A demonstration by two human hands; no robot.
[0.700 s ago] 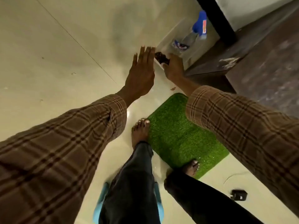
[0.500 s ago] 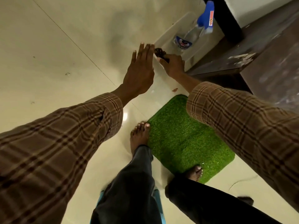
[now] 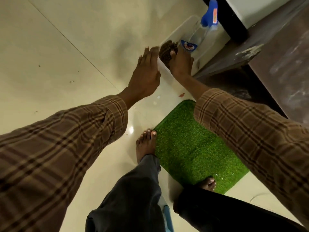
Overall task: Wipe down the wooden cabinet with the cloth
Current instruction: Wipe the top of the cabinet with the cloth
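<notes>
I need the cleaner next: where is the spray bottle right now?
In the head view it lies upper right inside the clear bin, the spray bottle just beyond the right hand and the cloth.

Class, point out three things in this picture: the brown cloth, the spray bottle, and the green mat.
brown cloth (image 3: 166, 49), head view, on its bunched top above the right hand's fingers.
spray bottle (image 3: 199, 35), head view, on its clear body.
green mat (image 3: 192, 144), head view, on its grassy middle.

Clear plastic bin (image 3: 215, 39) at upper centre-right holds a tilted spray bottle (image 3: 203, 30) with blue trigger. Green turf mat (image 3: 192, 148) lies lower centre on cream tile floor (image 3: 58, 56).
</notes>
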